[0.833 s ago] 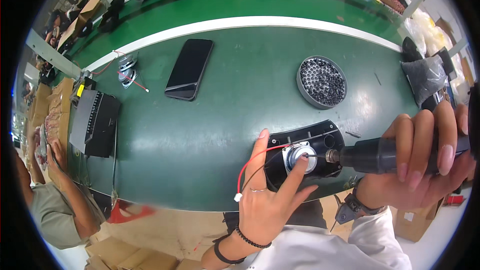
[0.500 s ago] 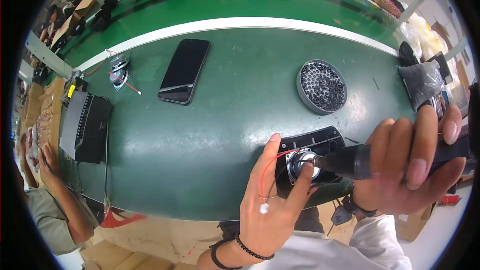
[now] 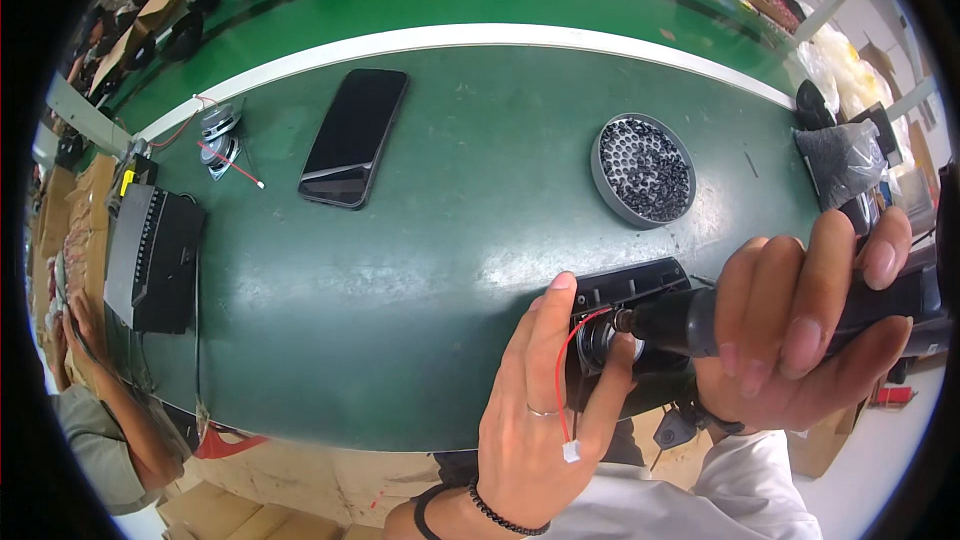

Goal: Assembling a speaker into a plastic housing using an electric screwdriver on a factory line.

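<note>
My left hand (image 3: 535, 410) grips a black plastic housing (image 3: 632, 282) at the table's near edge. Its thumb presses on a small round speaker (image 3: 597, 338) seated in the housing, while the index finger lies along the housing's left side. A red wire arches from the speaker over this hand, ending in a white connector (image 3: 571, 452). My right hand (image 3: 800, 315) is wrapped round a black electric screwdriver (image 3: 675, 324), held nearly level. The screwdriver's tip is at the speaker's far rim; the screw itself, if any, is hidden.
Beyond the housing stands a round grey tray (image 3: 603, 183) of black screws. A phone (image 3: 355, 135), two loose speakers (image 3: 220, 140) and a black power unit (image 3: 155, 258) lie to the left. A bag of dark granules (image 3: 845, 165) sits far right. Another person's arm (image 3: 115, 400) is at left.
The screwdriver's tip has shifted slightly left and away from me, to the speaker's far rim. The white connector has swung right and nearer to me. The whole view has shifted slightly.
</note>
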Available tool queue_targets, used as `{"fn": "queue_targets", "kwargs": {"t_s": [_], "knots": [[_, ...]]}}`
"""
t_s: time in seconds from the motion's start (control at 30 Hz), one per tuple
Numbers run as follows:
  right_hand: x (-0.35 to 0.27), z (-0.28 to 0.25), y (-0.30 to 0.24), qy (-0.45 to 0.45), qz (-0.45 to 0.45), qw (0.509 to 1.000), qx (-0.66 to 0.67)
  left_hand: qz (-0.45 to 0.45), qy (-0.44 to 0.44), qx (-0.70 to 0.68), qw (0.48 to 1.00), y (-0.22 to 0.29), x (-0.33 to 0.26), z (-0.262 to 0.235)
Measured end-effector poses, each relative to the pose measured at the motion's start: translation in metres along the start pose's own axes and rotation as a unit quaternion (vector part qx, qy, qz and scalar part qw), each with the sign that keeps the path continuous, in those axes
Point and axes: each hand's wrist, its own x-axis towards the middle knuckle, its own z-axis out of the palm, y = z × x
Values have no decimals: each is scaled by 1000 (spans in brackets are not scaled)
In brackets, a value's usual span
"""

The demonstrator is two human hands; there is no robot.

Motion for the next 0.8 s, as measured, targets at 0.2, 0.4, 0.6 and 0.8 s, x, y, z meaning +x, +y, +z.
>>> {"fn": "queue_targets", "kwargs": {"t_s": [0.2,0.4,0.6,0.8], "knots": [[-3,4,4,14,-9,1000,11,38,29,7,999,-4,-5,6],[-3,11,6,51,-7,999,6,79,46,-10,996,-15,-9,14],[-5,11,8,33,-30,999,11,58,25,-18,998,-13,-10,10],[-6,2,6,25,-16,1000,-3,84,9,-15,996,-20,-12,11]]}}
